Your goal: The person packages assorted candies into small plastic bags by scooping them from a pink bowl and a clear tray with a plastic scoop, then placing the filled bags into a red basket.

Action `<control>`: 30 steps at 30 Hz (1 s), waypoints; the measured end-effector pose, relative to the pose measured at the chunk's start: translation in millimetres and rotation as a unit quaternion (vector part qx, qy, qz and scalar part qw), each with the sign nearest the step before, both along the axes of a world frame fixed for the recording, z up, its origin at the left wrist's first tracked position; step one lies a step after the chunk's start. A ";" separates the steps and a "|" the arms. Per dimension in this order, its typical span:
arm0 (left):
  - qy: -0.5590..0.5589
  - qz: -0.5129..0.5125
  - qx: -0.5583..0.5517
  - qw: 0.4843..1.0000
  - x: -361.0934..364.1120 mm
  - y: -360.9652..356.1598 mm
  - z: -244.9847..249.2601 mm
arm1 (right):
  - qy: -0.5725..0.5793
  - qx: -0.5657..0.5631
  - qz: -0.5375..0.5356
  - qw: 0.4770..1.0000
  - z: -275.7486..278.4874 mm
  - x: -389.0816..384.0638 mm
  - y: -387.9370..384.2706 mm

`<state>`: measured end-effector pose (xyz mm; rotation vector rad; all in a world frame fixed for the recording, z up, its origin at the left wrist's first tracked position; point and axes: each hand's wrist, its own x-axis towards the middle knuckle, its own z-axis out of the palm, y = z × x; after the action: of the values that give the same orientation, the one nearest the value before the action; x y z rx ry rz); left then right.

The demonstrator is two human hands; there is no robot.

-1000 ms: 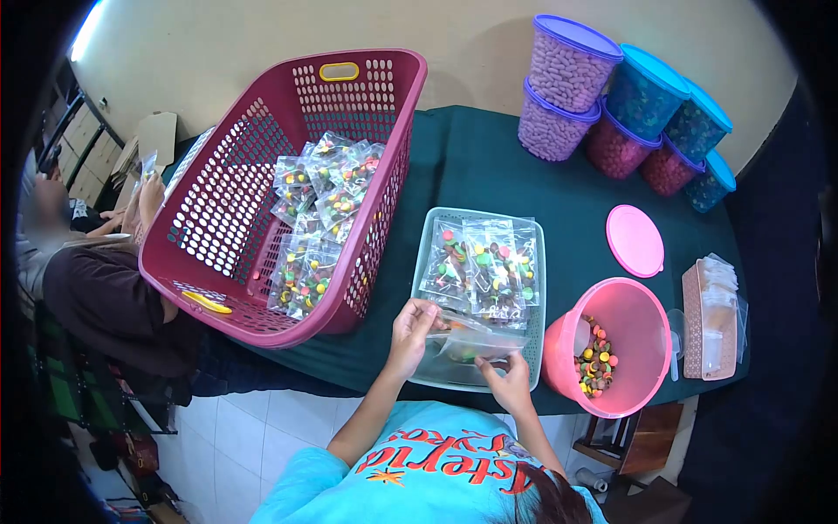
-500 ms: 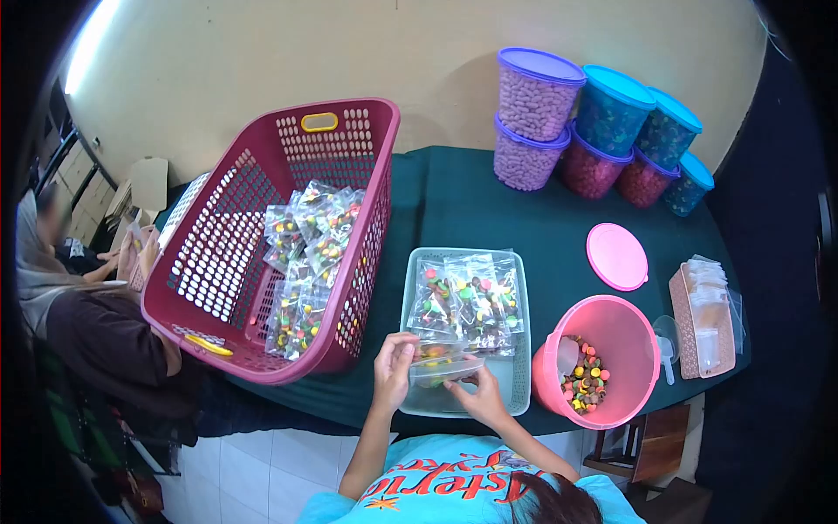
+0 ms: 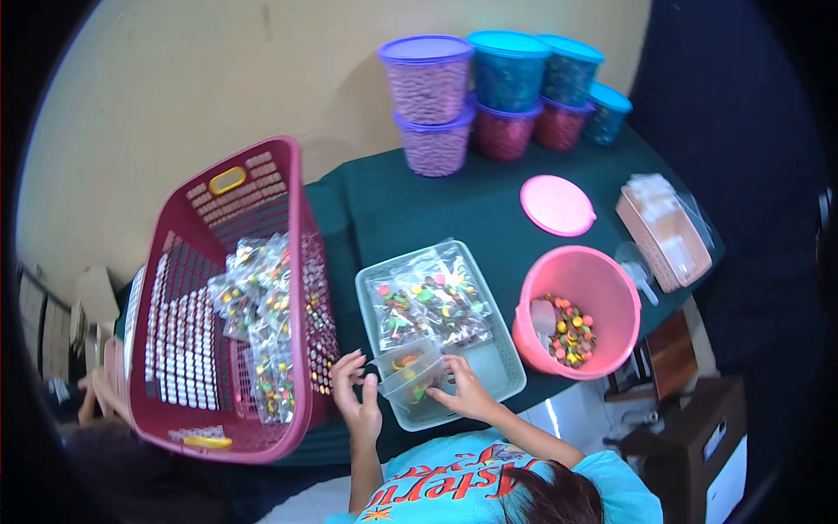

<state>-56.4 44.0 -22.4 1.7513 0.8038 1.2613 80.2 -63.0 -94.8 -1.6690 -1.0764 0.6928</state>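
Note:
A clear plastic zip bag [image 3: 408,374] with colourful button candies hangs over the front part of the pale green tray [image 3: 493,365]. My right hand [image 3: 467,390] pinches its right edge between thumb and fingers. Beside the bag's left edge is my left hand [image 3: 357,402], its fingers apart and holding nothing that I can see. Several filled candy bags [image 3: 429,301] lie flat in the tray's back half. To the right stands a pink bucket [image 3: 611,301] with loose candies [image 3: 573,336] and a clear scoop [image 3: 542,319] in it.
On the left, a maroon basket [image 3: 298,349] holds several filled bags [image 3: 262,297]. Lidded tubs [image 3: 429,83] are stacked at the back. A pink lid [image 3: 559,206], another scoop [image 3: 642,278] and a small basket of bags [image 3: 656,242] lie right. A person's arm [image 3: 105,393] shows far left.
The view has turned, so the table appears tilted. My left hand has come off the bag and its fingers have spread. My right hand still holds the bag, now turned more toward me.

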 end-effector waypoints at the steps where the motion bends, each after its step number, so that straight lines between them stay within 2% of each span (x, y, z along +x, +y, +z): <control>1: -0.025 -0.015 -0.001 1.000 -0.1 -2.0 6.0 | -0.007 -0.001 0.003 1.000 1.3 -1.4 -1.5; 2: -0.051 -0.030 -0.003 0.998 -1.4 -3.9 11.7 | -0.005 -0.002 -0.022 1.000 3.9 -3.3 -3.9; 4: -0.057 -0.142 -0.060 0.986 -11.4 -5.4 24.3 | -0.078 0.002 -0.014 0.997 15.2 -5.8 -9.9; 6: -0.020 -0.293 -0.149 0.944 -21.3 -4.8 38.6 | -0.126 -0.022 -0.040 0.991 35.6 -7.3 -18.6; 8: 0.057 -0.413 -0.155 0.895 -24.5 -0.8 42.9 | -0.170 -0.079 -0.029 0.982 58.0 -9.7 -29.1; 10: 0.136 -0.491 -0.170 0.843 -19.6 -0.8 46.4 | -0.160 -0.091 -0.059 0.981 75.4 -9.9 -45.8; 13: 0.159 -0.548 -0.146 0.808 -1.9 -8.8 53.5 | -0.135 -0.048 0.056 0.988 112.2 2.5 -85.6; 14: 0.161 -0.558 -0.124 0.805 4.6 -11.0 56.7 | -0.135 -0.052 0.049 0.988 125.0 10.9 -102.9; 16: 0.160 -0.569 -0.095 0.801 20.7 -24.1 73.4 | 0.023 0.031 0.147 0.988 145.9 37.5 -140.6; 18: 0.141 -0.515 -0.123 0.837 39.7 -45.6 98.1 | 0.044 0.104 0.058 0.992 159.2 79.7 -183.6; 20: 0.094 -0.506 -0.105 0.851 60.7 -62.2 99.6 | -0.065 0.074 -0.126 0.987 170.5 132.9 -222.3; 22: 0.097 -0.464 -0.099 0.875 88.6 -81.8 104.8 | -0.089 0.085 -0.292 0.948 163.0 189.7 -245.6; 23: 0.074 -0.455 -0.088 0.883 106.6 -90.1 104.0 | -0.094 0.080 -0.327 0.937 155.9 219.8 -256.0; 24: 0.095 -0.453 -0.130 0.877 116.9 -91.6 94.0 | -0.096 0.074 -0.361 0.924 146.7 250.3 -265.9; 26: 0.148 -0.446 -0.135 0.872 155.9 -110.0 114.2 | -0.108 0.058 -0.388 0.913 123.5 311.6 -282.6; 29: 0.173 -0.487 -0.055 0.855 215.0 -130.9 138.3 | -0.139 0.034 -0.478 0.867 80.5 398.7 -293.1; 30: 0.164 -0.496 -0.016 0.852 231.9 -140.0 144.5 | -0.133 0.038 -0.481 0.866 60.7 425.0 -295.3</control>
<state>175.5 -95.9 122.2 1.9517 0.0042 0.2480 505.2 -358.3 -34.1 -1.9763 -0.3106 -0.2365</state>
